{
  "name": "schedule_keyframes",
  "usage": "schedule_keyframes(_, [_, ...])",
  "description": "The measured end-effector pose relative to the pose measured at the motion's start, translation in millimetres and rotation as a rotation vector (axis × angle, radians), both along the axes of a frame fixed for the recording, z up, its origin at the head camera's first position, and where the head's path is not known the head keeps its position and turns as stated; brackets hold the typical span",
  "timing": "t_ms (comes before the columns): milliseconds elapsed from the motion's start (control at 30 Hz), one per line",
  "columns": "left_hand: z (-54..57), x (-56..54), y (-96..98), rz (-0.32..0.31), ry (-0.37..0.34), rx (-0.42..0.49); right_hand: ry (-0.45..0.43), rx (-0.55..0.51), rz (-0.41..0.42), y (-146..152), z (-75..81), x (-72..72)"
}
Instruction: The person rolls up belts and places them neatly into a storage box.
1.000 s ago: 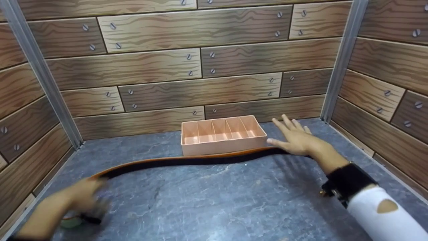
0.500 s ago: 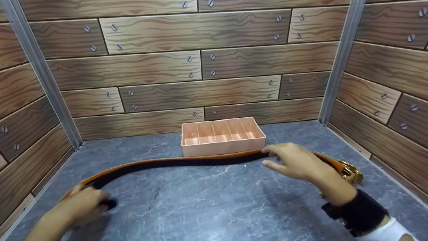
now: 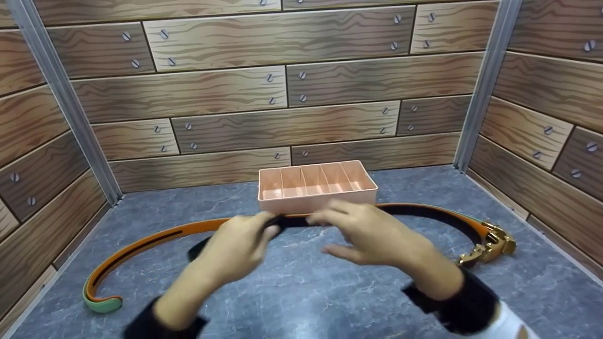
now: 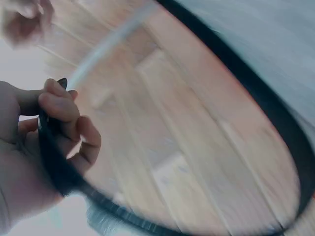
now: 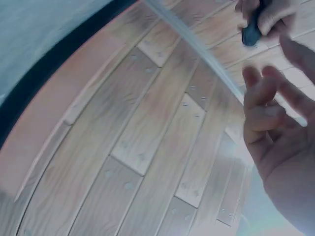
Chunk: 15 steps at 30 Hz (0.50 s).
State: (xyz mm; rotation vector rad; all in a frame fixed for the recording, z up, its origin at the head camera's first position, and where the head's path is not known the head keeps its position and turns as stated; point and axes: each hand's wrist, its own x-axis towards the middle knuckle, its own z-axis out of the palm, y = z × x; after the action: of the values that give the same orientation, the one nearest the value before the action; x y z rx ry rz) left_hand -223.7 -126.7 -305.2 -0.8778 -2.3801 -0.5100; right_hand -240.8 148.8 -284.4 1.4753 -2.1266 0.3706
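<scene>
A long curved belt [image 3: 141, 241], orange with a green tip and a black stripe, lies across the tabletop in the head view. Along its inner side runs a black strap [image 3: 301, 221]. Gold buckle parts [image 3: 499, 240] sit at the right end. My left hand [image 3: 231, 249] pinches the end of the black strap between thumb and fingers; in the left wrist view the strap [image 4: 236, 61] loops away from it. My right hand [image 3: 377, 235], fingers loosely bent, hovers by the belt's middle and holds nothing. Whether strap and belt are joined is unclear.
A pink divided box [image 3: 318, 202] with several compartments stands behind the belt, near the wood-patterned back wall [image 3: 235, 94]. Side walls rise left and right, with grey metal posts [image 3: 485, 89] in the corners. The tabletop [image 3: 306, 296] is dark grey and marbled.
My left hand has moved from the far left to the middle, bringing the black strap's end along and exposing the orange belt's left part. My right hand has moved left from the belt's right part.
</scene>
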Motion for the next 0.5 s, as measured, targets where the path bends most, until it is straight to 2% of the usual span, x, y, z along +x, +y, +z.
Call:
schedule_keyframes(133, [12.3,-3.7,30.8,0.032,0.169,0.017,0.153,-0.103,0.054,-22,7.8,-3.1])
schedule_keyframes(200, [17.6,-6.5,42.1,0.049,0.228,0.034,0.220,-0.135,0.061,-29,10.9,-3.1])
schedule_keyframes(267, [23.0,-9.6,50.7,0.045,0.248,0.063,0.276,-0.165,0.051,-32,13.8,-2.7])
schedule_keyframes(367, [31.3,-12.9,56.8,-0.005,0.213,0.117,0.349,-0.202,0.015,-35,18.5,-1.0])
schedule_keyframes(500, [39.5,-16.9,55.8,-0.127,0.186,0.189,0.344,-0.241,-0.010,-35,29.0,3.4])
